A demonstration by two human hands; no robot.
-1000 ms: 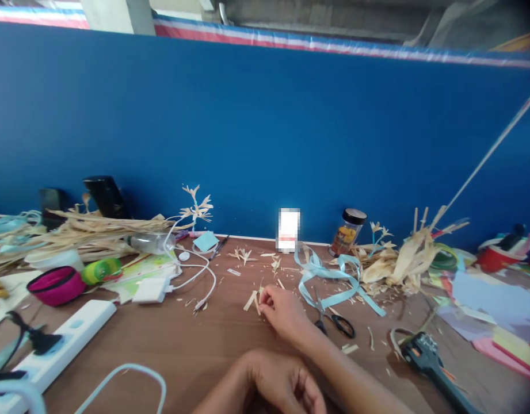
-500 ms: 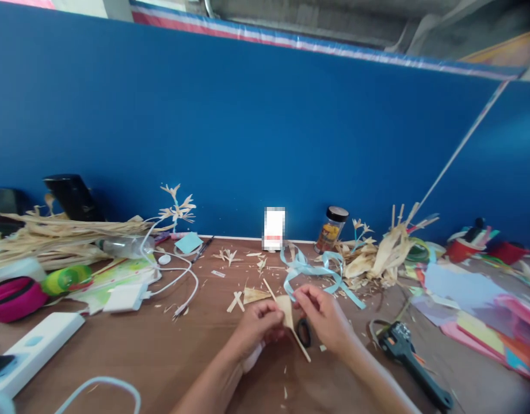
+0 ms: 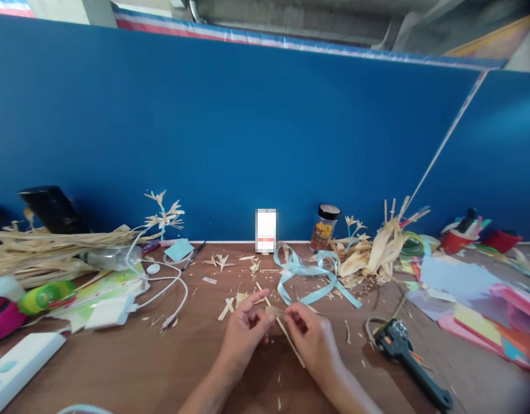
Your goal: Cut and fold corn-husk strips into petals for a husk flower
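Note:
Between my hands is a small piece of dried corn husk (image 3: pixel 273 311), its edges pinched from both sides. My left hand (image 3: pixel 247 328) grips its left side with thumb and fingers, the index finger sticking out upward. On the right side my right hand (image 3: pixel 310 330) pinches the husk between thumb and forefinger. A thin pale stick (image 3: pixel 293 346) slants beneath the husk, its lower end pointing toward me. Beyond my right hand a light blue ribbon (image 3: pixel 349 295) lies in loose loops. Crossed husk strips (image 3: pixel 226 309) lie left of my hands.
A hot glue gun (image 3: pixel 409 362) lies at right, near coloured paper (image 3: pixel 458 282). A lidded jar (image 3: pixel 324 229) and a husk bundle (image 3: pixel 383 250) stand behind. At left are a power strip (image 3: pixel 25 368), a white charger (image 3: pixel 111 312), cables and long husks (image 3: pixel 75 238).
My right hand has moved in from the ribbon to the husk piece. The black scissor handle seen earlier beside it is now hidden. The view has shifted slightly to the right.

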